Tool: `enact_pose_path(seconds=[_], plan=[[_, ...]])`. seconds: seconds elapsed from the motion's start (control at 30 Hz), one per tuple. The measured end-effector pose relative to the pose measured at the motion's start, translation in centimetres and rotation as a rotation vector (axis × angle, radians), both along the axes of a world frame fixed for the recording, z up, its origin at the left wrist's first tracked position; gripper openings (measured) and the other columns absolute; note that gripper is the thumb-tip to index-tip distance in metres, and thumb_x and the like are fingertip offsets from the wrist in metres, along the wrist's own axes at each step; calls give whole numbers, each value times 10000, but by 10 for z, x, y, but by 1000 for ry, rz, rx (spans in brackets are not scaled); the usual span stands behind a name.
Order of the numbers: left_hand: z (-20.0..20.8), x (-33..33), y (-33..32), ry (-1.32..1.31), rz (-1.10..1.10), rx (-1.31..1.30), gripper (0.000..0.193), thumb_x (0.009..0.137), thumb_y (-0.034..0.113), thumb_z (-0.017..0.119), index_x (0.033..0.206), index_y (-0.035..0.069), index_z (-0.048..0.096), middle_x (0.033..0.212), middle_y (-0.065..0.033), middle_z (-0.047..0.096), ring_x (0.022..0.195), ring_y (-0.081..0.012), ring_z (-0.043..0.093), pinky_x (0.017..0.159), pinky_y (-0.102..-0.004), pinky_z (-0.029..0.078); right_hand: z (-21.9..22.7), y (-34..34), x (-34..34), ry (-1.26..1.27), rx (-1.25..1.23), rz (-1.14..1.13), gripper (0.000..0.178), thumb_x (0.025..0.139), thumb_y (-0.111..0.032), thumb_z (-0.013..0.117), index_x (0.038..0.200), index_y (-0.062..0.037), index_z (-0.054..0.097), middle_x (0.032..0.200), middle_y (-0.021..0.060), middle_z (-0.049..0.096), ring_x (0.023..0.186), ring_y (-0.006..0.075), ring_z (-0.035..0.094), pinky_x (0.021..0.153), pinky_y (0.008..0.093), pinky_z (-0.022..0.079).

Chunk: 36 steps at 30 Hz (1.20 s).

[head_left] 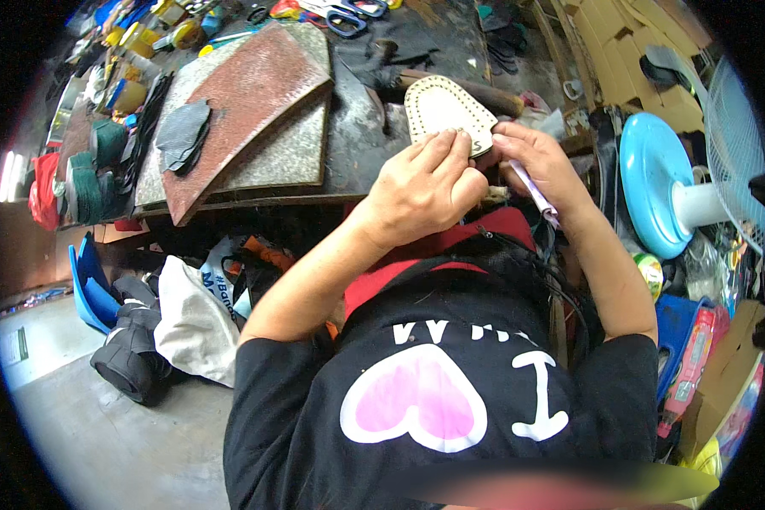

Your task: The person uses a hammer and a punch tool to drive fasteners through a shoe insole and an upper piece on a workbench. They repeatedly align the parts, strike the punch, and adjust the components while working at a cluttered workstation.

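Left hand (423, 189) grips the near end of a pale, cream-coloured sole piece (444, 112), fingers curled together over its lower edge, thumb side pressed against it. The sole piece is flat, rounded at the far end, with a row of small holes or stitches along its rim; it is held up just over the front edge of the dark desk (361, 136), tilted away from the person.

Right hand (542, 166) is touching the sole piece's right lower corner. Its grip is pressed together around a thin white-and-lilac tool (535, 194), which runs down and outward from the fist; the working tip is hidden behind the fingers.

On the desk, left of the hands: a reddish-brown leather sheet (246, 102) lying across a grey speckled slab (289, 149), with a dark grey cut leather piece (181, 134) on top of it. Scissors with blue handles (348, 17) lie at the far edge. Spools and small bottles crowd the far left, too small to sort.

Right of the person: a fan with a light blue base (650, 183). Cardboard boxes (629, 51) stand behind it. On the floor at left, a pale bag (197, 319) and a black boot (132, 357).
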<state>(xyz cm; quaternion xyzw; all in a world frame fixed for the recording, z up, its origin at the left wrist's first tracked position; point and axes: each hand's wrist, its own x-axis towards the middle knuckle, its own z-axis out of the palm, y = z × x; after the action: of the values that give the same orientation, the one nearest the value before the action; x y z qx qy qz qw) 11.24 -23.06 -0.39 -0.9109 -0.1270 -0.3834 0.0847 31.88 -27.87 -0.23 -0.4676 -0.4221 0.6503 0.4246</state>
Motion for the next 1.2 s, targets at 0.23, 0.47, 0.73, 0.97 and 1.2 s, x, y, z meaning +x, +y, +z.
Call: enact_pose_path(seconds=[0.23, 0.47, 0.73, 0.97, 1.2], plan=[[-17, 19, -19, -271, 38, -367, 287, 693, 138, 779, 840, 54, 548, 909, -118, 667, 866, -283, 673, 715, -360, 559, -10, -20, 4, -161, 124, -102, 256, 967, -166, 592, 1139, 14, 649, 918, -31, 642, 723, 12, 490, 654, 172, 378], [-6, 23, -22, -313, 185, -631, 372, 677, 138, 833, 834, 46, 508, 730, -120, 597, 710, -317, 620, 602, -396, 505, -6, -30, 1, -337, 210, -132, 301, 939, -114, 599, 1163, 83, 646, 1072, 85, 701, 1001, 119, 627, 910, 261, 484], [-9, 23, -20, -345, 148, -750, 292, 757, 88, 758, 876, 32, 498, 736, -135, 612, 709, -339, 638, 617, -415, 507, -4, -17, 10, -219, 44, -103, 236, 982, -224, 585, 1013, -18, 696, 811, -42, 652, 630, 13, 516, 560, 182, 403], [-10, 23, -27, -373, 102, -720, 290, 771, 101, 754, 881, 22, 497, 722, -143, 594, 686, -351, 619, 605, -417, 496, -7, -27, 4, -273, 271, -135, 274, 999, -253, 581, 1022, -3, 689, 873, -39, 659, 789, 22, 564, 692, 205, 459], [0, 23, -30, -339, 120, -781, 354, 767, 168, 793, 888, 19, 495, 732, -160, 597, 686, -360, 625, 600, -418, 496, -10, -49, 3, -405, 347, -122, 267, 950, -127, 567, 1115, 66, 649, 959, 29, 683, 886, 66, 588, 786, 231, 475]])
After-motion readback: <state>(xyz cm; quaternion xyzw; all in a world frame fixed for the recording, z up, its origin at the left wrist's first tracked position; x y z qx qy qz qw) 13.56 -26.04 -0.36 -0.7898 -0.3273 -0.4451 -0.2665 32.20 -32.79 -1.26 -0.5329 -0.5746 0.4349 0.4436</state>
